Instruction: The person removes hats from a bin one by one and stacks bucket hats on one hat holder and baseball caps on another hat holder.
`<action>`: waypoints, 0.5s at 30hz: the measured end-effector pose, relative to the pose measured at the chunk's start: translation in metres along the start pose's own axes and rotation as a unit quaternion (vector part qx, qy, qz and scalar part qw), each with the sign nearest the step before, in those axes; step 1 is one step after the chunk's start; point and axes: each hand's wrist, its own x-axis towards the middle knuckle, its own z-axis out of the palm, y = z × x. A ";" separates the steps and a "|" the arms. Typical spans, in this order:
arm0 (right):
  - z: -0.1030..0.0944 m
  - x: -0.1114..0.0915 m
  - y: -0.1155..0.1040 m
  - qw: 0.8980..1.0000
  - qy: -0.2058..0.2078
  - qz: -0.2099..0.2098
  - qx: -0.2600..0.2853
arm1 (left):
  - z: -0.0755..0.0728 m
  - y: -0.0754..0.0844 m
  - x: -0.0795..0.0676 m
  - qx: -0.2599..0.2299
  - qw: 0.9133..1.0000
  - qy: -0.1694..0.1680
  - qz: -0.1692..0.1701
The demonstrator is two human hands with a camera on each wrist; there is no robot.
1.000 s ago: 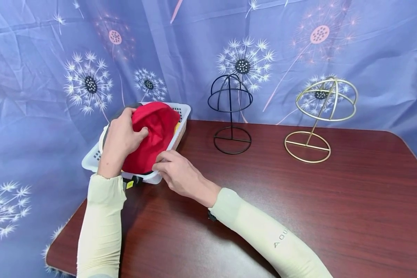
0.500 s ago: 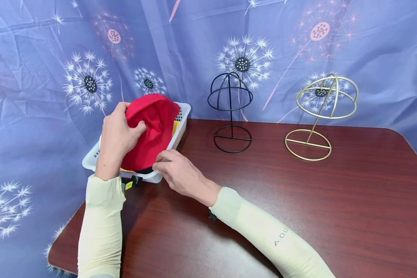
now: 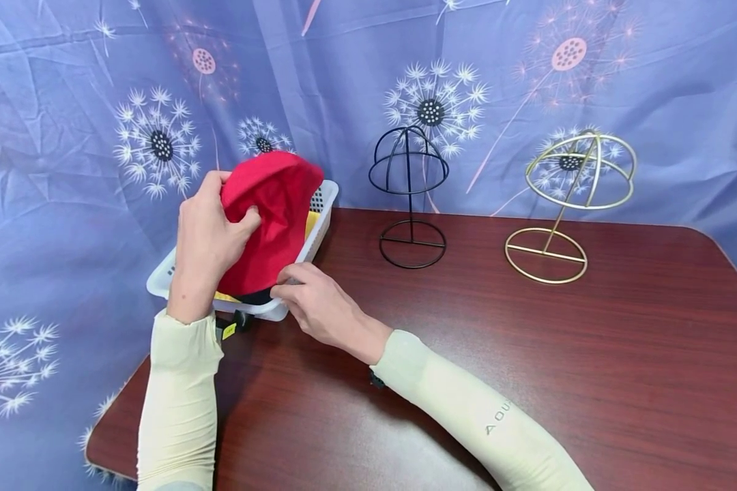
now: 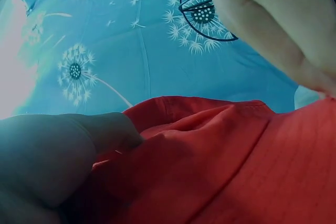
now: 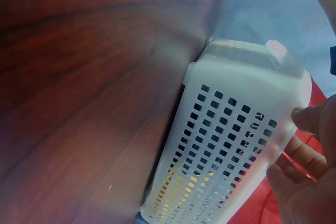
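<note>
My left hand (image 3: 205, 239) grips a red cloth hat (image 3: 273, 218) by its left side, thumb over the near face and fingers hidden behind. In the left wrist view, stitched rows run along the right part of the red hat (image 4: 283, 156). The hat is raised over a white plastic basket (image 3: 324, 228), its lower edge overlapping the basket's near end. My right hand (image 3: 319, 300) pinches the basket's rim at the near right corner. In the right wrist view, the fingers of the right hand (image 5: 310, 166) straddle the rim, with red cloth behind them.
Yellow cloth (image 3: 311, 221) and something dark (image 3: 256, 297) lie in the basket. A black wire hat stand (image 3: 409, 235) and a gold wire hat stand (image 3: 546, 254) stand on the brown table (image 3: 589, 382). A blue dandelion-print curtain (image 3: 344, 88) hangs behind.
The left hand has lifted the red hat upward, showing more yellow and dark cloth below it. The right hand has stayed at the basket's corner.
</note>
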 end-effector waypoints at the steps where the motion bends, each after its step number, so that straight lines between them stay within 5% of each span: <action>1: 0.000 0.000 0.000 1.000 -0.001 0.001 0.002 | 0.000 0.001 -0.001 -0.001 1.000 0.002 0.000; 15: 0.001 -0.001 -0.001 1.000 -0.005 0.017 0.007 | -0.008 0.008 -0.004 -0.016 0.999 0.042 0.001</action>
